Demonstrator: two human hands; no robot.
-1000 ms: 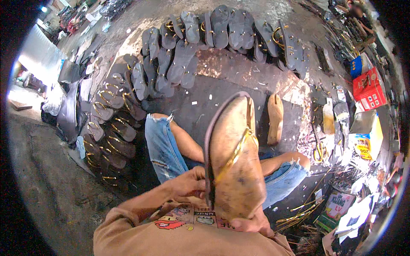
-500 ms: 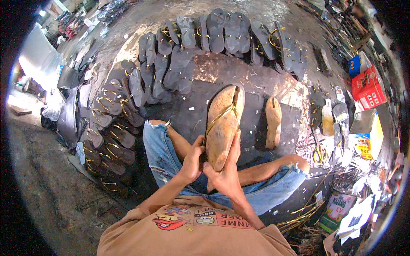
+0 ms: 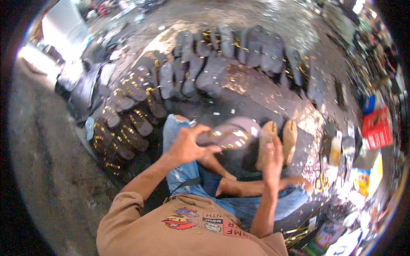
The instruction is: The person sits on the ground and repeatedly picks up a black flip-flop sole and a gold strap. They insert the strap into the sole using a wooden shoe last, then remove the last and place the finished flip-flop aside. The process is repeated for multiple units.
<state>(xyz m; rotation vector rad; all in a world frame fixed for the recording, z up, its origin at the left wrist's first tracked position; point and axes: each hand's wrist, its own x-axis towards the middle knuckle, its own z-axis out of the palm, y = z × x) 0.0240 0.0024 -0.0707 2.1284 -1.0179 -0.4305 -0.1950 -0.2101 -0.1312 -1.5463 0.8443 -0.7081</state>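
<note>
My left hand (image 3: 188,145) grips one end of a dark flip-flop (image 3: 250,126) with gold straps, held tilted over my lap and smeared by motion. A pale wooden shoe last (image 3: 269,129) stands right of the flip-flop, on the dark mat. My right hand (image 3: 272,160) is at this last, its fingers stretched out along it and covering part of its lower end. Motion blur hides whether the fingertips touch it. Just to the right is a second wooden shoe last (image 3: 290,143), split at the toe.
Rows of dark sandals (image 3: 256,47) with gold straps curve across the far side, and more sandals (image 3: 128,91) lie at left. At right are a red box (image 3: 376,130), a bottle (image 3: 336,149), scissors (image 3: 321,183) and scraps. Gold strips (image 3: 299,234) lie at lower right.
The wooden last has come out of the flip-flop and now sits beside the other last, under my right hand. My left hand has moved the flip-flop away; my hands are apart. The view has shifted.
</note>
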